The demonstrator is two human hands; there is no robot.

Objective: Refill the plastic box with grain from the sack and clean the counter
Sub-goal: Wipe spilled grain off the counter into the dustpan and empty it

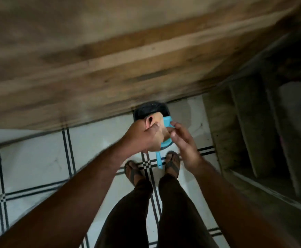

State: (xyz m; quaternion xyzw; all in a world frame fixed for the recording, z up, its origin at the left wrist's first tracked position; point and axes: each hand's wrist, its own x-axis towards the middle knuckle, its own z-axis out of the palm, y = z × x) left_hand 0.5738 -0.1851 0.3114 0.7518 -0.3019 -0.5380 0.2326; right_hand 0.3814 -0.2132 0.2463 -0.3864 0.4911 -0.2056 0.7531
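Two hands are meeting over the tiled floor: our left hand is gripping a tan handled object, our right hand is pinching a blue scoop with loosely curled fingers. We are standing beside the wooden surface; a black container is sitting below.

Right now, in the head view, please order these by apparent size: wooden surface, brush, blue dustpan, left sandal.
1. wooden surface, by far the largest.
2. left sandal and brush look alike; the sandal is farther from the camera, so I do not rank them.
3. blue dustpan, though it is mostly hidden.
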